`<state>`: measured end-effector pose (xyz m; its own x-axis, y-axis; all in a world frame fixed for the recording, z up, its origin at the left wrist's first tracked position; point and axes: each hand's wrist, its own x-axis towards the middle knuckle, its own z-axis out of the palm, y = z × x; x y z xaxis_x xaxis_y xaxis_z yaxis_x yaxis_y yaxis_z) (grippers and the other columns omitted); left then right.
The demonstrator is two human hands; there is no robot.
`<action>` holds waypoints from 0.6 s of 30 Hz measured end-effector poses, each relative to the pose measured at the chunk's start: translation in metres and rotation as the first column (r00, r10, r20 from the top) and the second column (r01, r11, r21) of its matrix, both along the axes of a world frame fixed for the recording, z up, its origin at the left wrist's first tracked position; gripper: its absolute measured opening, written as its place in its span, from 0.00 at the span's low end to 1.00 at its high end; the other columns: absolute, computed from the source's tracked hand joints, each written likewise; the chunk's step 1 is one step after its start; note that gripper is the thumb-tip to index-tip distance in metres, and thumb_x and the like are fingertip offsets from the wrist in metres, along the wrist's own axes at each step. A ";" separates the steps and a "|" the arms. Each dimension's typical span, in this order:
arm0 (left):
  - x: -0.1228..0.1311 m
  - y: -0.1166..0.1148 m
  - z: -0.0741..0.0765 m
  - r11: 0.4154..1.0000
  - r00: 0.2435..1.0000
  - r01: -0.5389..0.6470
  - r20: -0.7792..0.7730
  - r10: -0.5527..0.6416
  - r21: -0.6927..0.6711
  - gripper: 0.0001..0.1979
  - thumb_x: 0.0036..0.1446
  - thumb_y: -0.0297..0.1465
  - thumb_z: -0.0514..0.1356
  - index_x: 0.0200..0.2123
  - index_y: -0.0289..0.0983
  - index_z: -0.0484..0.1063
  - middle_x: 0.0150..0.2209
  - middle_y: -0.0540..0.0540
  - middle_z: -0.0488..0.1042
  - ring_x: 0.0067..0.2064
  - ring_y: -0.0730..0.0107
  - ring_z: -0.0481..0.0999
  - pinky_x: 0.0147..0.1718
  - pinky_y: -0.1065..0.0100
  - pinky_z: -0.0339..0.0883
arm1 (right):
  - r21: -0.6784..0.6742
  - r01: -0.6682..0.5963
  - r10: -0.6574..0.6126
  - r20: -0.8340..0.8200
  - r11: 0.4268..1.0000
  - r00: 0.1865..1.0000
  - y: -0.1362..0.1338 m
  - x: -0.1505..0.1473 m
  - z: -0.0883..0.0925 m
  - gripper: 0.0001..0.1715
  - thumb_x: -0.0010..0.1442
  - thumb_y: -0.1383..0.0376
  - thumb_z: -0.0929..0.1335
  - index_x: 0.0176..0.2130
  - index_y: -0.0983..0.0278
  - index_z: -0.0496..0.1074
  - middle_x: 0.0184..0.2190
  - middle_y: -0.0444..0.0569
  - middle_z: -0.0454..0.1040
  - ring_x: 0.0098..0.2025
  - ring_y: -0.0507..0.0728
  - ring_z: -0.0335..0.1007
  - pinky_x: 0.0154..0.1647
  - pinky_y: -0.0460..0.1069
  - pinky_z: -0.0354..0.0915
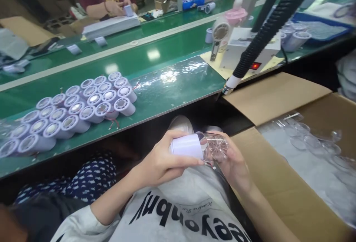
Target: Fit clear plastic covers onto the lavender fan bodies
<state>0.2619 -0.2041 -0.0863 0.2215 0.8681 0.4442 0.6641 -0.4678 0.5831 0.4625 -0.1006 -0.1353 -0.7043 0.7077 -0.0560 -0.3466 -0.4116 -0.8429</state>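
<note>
Over my lap, my left hand is wrapped round a lilac plastic cylinder housing, which lies on its side with one end toward the right. My right hand grips a clear plastic cup-shaped cover with a spoked end. The cover meets the right end of the housing; how far they overlap I cannot make out. A short bit of red wire shows below the joint. On the bench to the left, many similar lilac housings stand upright in rows, some with wires trailing out.
At right an open cardboard box holds clear plastic covers. A black flexible hose slants down past a white box-shaped device with a red light. Handheld fans stand beside it. Across the green conveyor, another person's hands hold a lilac part.
</note>
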 end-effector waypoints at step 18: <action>0.116 -0.311 -0.161 -0.091 -0.898 -0.430 0.436 -0.055 -0.898 0.16 0.63 0.38 0.56 0.48 0.33 0.69 0.42 0.45 0.73 0.37 0.70 0.75 0.34 0.65 0.73 | -0.392 -0.563 0.684 0.345 0.728 0.643 -0.034 -0.043 -0.100 0.17 0.65 0.56 0.65 0.54 0.42 0.66 0.59 0.42 0.66 0.60 0.61 0.64 0.56 0.61 0.72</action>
